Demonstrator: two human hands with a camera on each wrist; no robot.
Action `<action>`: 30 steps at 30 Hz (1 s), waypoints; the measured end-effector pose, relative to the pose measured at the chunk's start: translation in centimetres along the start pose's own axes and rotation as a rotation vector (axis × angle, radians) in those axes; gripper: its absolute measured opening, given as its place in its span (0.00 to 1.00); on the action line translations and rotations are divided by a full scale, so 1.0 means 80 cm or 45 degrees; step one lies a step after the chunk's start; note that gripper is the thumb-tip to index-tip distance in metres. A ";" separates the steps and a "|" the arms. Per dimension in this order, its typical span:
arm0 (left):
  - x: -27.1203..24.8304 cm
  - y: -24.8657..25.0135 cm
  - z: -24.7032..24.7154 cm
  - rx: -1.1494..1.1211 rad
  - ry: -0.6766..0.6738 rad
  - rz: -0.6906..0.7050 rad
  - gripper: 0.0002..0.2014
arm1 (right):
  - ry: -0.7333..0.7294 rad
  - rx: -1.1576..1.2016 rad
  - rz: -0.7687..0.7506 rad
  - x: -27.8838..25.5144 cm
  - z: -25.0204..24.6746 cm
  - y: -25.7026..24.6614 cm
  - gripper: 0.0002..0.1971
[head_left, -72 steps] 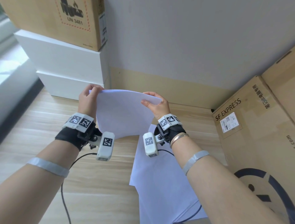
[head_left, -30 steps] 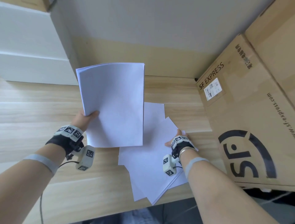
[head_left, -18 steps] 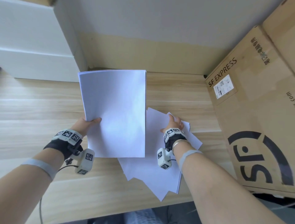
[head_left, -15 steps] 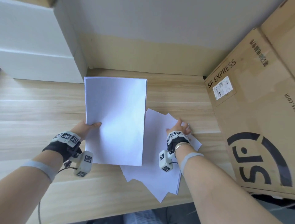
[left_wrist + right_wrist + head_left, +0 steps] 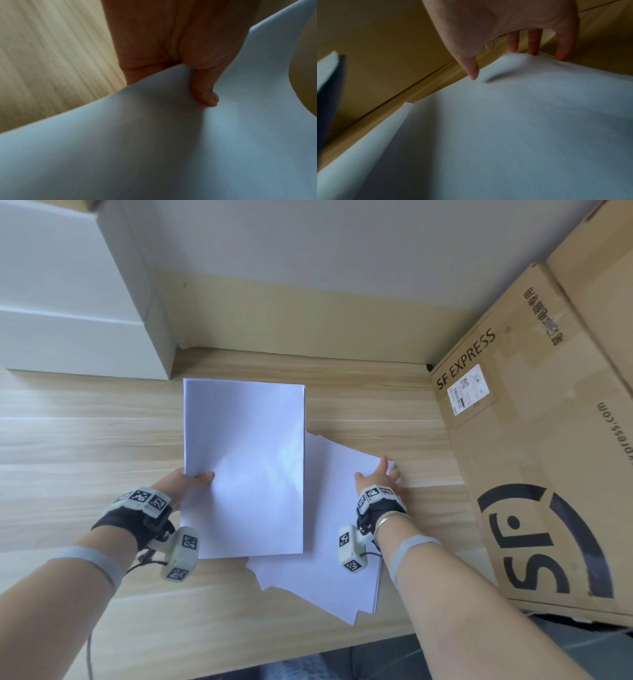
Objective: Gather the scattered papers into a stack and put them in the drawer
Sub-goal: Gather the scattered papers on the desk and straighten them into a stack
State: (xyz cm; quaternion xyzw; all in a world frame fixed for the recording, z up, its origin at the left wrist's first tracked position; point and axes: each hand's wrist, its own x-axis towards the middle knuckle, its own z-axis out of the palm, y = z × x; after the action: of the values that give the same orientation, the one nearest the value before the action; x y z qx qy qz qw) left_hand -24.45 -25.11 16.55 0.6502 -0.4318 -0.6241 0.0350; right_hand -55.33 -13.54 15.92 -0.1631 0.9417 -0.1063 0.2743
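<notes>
A squared stack (image 5: 244, 460) of white sheets is held at its left edge by the left hand (image 5: 186, 484), centre of the head view, its far end lying near the wall. In the left wrist view the thumb (image 5: 205, 93) is seen pressed on top of the stack (image 5: 171, 148), the paper bowed under it; the fingers underneath are hidden, so a pinch is read from the thumb alone.

To the right, loose papers (image 5: 329, 570) are fanned on the wooden surface (image 5: 85, 440), partly covered by the stack and reaching almost to the near edge. The right hand (image 5: 378, 477) is laid at their far right corner, fingers spread and straight. In the right wrist view the fingertips (image 5: 561, 56) are seen touching the far edge of the papers (image 5: 505, 128), thumb tip down on the top sheet; nothing is gripped.

A cardboard box (image 5: 534, 457) marked SF EXPRESS is stood along the right of the frame, just beside the papers. White boxes (image 5: 75, 302) are stacked at upper left. No drawer is seen in any view.
</notes>
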 end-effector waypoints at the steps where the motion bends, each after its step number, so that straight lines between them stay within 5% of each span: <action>1: 0.000 0.001 0.002 0.001 -0.006 0.002 0.23 | -0.008 0.027 -0.086 0.000 0.003 -0.003 0.35; 5: 0.001 0.005 0.010 0.026 -0.017 0.004 0.23 | -0.008 0.203 -0.323 -0.003 0.002 -0.013 0.34; 12: -0.003 0.002 -0.005 -0.027 0.009 -0.011 0.24 | -0.076 0.057 0.035 -0.004 -0.013 -0.002 0.35; 25: -0.008 -0.001 0.014 -0.036 -0.016 -0.052 0.24 | -0.332 0.330 -0.195 -0.023 0.008 -0.045 0.41; 30: -0.005 -0.004 0.015 -0.075 -0.008 -0.052 0.24 | -0.499 0.053 -0.317 -0.027 0.012 -0.042 0.23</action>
State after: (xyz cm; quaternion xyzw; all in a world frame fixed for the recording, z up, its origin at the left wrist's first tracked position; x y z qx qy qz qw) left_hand -25.22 -24.05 16.41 0.6558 -0.3998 -0.6392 0.0400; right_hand -52.28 -15.95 17.12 -0.2898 0.8406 -0.1251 0.4401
